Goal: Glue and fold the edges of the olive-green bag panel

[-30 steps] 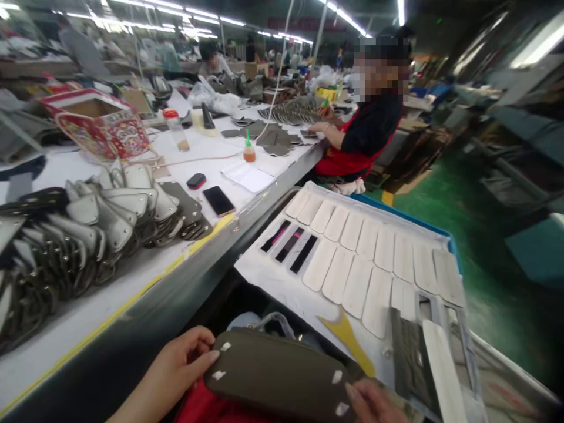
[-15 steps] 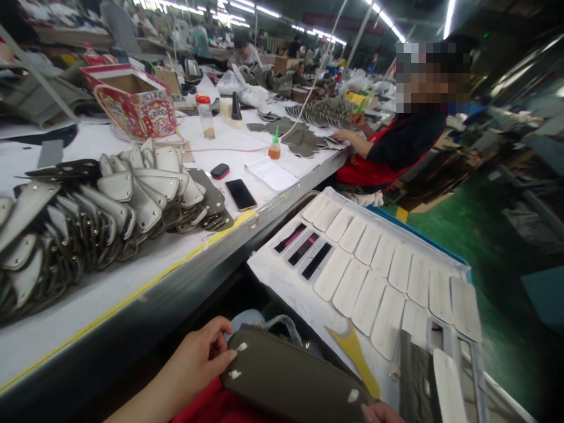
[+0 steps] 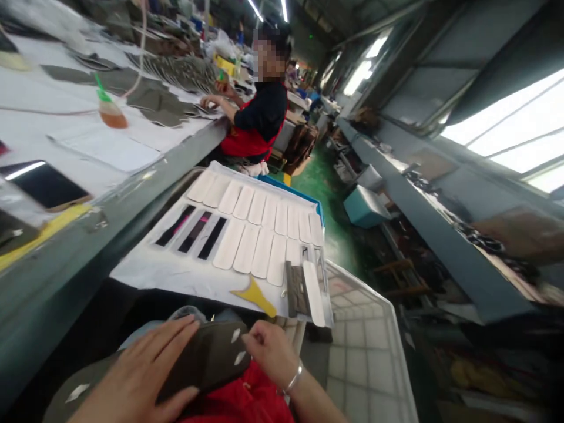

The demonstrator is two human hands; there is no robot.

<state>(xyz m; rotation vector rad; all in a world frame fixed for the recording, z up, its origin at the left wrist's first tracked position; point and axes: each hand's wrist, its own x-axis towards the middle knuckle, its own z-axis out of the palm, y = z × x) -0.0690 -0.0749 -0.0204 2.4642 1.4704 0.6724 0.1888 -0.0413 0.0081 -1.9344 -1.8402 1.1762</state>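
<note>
A long olive-grey panel [image 3: 207,358] with small white tabs near its ends lies across my lap over a red apron [image 3: 251,396]. My left hand [image 3: 150,358] rests spread and flat on top of it, thumb apart from the fingers. At the panel's right end, my right hand [image 3: 271,351], with a silver bracelet at the wrist, has its fingers curled in a pinch at the edge beside two white tabs. Just beyond the panel, a yellow Y-shaped tool [image 3: 258,295] lies on the white board [image 3: 145,267].
Rows of white strips [image 3: 240,244] lie on the board. A phone [image 3: 44,183], a glue bottle [image 3: 110,111] and paper [image 3: 110,147] sit on the left table [image 3: 176,158]. A person in red [image 3: 259,120] works beyond. A white crate [image 3: 370,346] stands at right.
The view has swung right. My left hand has gone from pinching the panel's corner to lying flat on it. My right hand now shows fully at the tabbed right end.
</note>
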